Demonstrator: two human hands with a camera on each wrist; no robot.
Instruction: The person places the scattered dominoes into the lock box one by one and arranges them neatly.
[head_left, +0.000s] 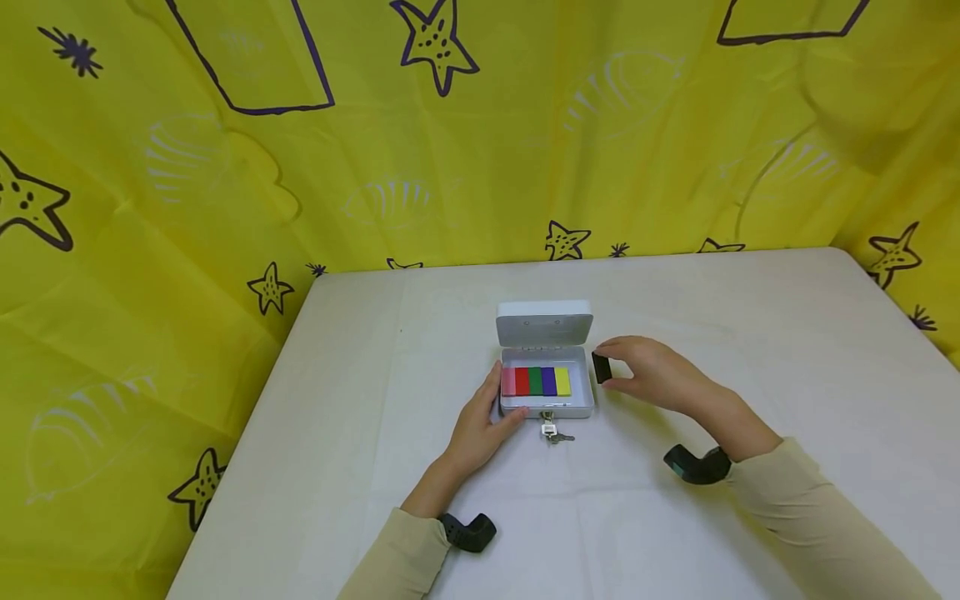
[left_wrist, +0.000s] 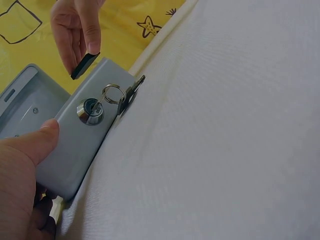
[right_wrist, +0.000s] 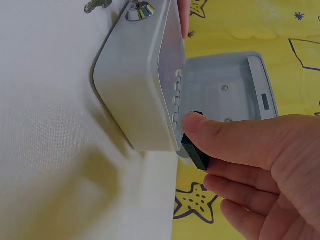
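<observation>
A small white metal cash box (head_left: 579, 412) sits on the table with its lid (head_left: 545, 330) raised. Inside lies a row of coloured blocks: pink (head_left: 508, 382), red (head_left: 522, 382), green (head_left: 535, 382), purple-blue (head_left: 549, 382) and yellow (head_left: 563, 382). My left hand (head_left: 478, 429) grips the box's front left corner, thumb on the front wall and fingers along the left side. Just off the box's right side, my right hand (head_left: 660, 375) pinches a black block (right_wrist: 196, 154) between thumb and fingers. In the left wrist view that block (left_wrist: 85, 65) appears above the box's far end.
Keys (head_left: 552, 432) on a ring hang from the lock (left_wrist: 90, 111) on the box's front. White cloth (head_left: 360, 400) covers the table, and a yellow patterned curtain (head_left: 480, 150) stands behind it. A dark camera mount is on each wrist.
</observation>
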